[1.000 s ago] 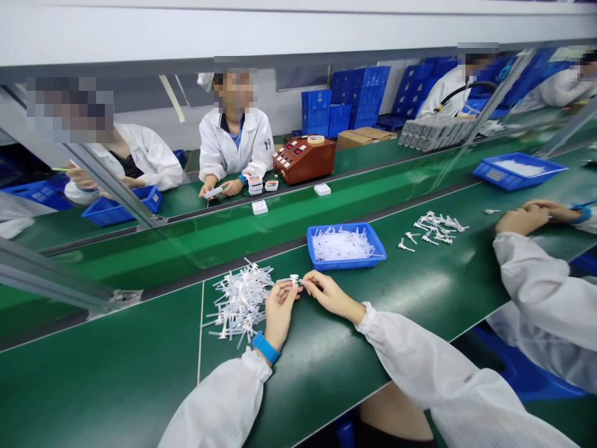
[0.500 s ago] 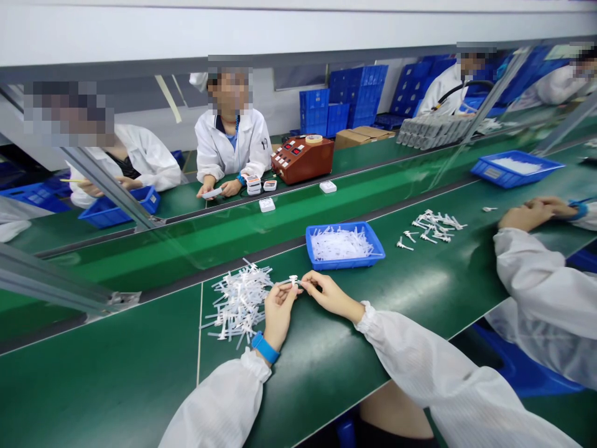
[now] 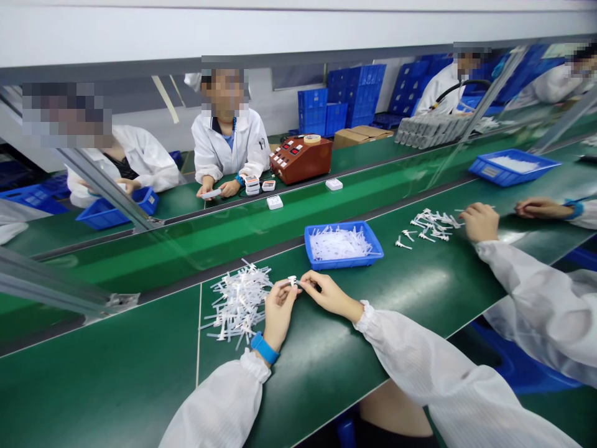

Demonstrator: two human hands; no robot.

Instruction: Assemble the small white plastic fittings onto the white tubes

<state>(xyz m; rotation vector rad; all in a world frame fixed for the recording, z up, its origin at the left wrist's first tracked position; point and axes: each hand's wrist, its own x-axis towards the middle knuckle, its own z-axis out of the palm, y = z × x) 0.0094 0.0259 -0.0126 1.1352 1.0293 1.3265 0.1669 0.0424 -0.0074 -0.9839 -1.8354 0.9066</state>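
Just in front of the shallow blue plastic tray (image 3: pixel 347 264), off its left corner, our two hands meet over the green bench mat (image 3: pixel 116 373).

Left hand (image 3: pixel 278 308): thumb and forefinger pinched shut on one end of a small white plastic piece (image 3: pixel 293 280), other fingers curled. Right hand (image 3: pixel 327 292): fingertips closed on the other end of the same piece, palm turned down. The piece is held clear of the mat between both hands, near the tray's front-left corner. Its finer shape is too small to make out.

Left of the tray and nearer to us lies a loose heap of thin white plastic sticks (image 3: pixel 239 300), just beside our left hand; we cannot tell whether they touch. The tray itself holds more white sticks. A blue wristband (image 3: pixel 265 348) sits on our left wrist.

Right of the tray there is a smaller scatter of white plastic parts (image 3: pixel 431 223) on the mat, with a co-worker's hand (image 3: pixel 480 222) at its far edge.

Beyond the tray, across the green belt, stands a red-brown box with buttons (image 3: pixel 301 158). A small white square unit (image 3: pixel 275 201) lies on the belt between box and tray.
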